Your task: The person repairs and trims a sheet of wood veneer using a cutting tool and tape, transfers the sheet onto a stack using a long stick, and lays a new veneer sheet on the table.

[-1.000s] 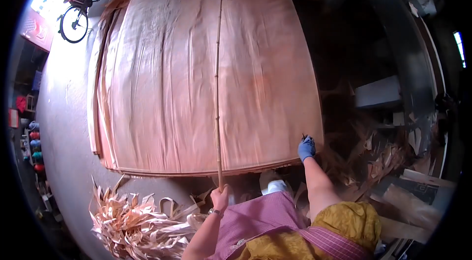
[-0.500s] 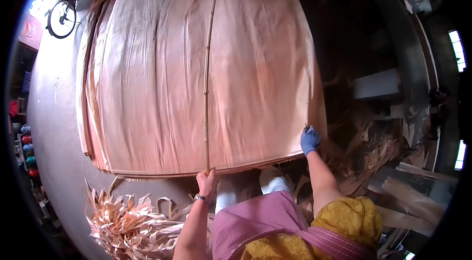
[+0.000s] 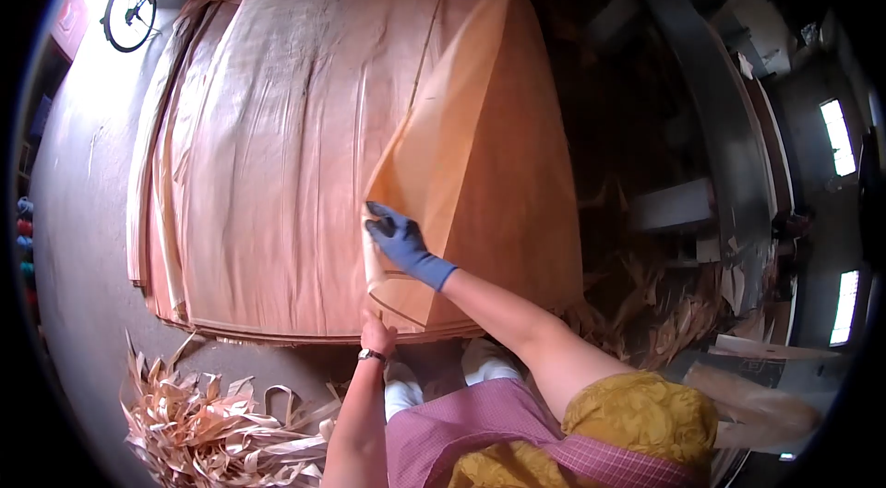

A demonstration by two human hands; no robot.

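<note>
A tall stack of thin reddish wood veneer sheets (image 3: 268, 165) lies in front of me. My right hand (image 3: 401, 244), in a blue glove, is closed on the edge of the top sheet near the middle of the stack. That sheet's right side is folded over to the left, its orange underside (image 3: 448, 160) showing. At the stack's front edge, my bare left hand (image 3: 377, 335) is closed round the near end of a long thin bamboo stick (image 3: 433, 31). The folded sheet covers the middle part of the stick.
Curled veneer scraps (image 3: 221, 423) are heaped on the floor at the front left. More scraps (image 3: 683, 327) and boards lie at the right. A bicycle (image 3: 131, 13) stands at the back left. A pale block (image 3: 672, 204) sits in the dark area on the right.
My right hand has moved left from the stack's right edge, folding the top sheet over the stick. My left hand has stayed on the stick, near the front edge.
</note>
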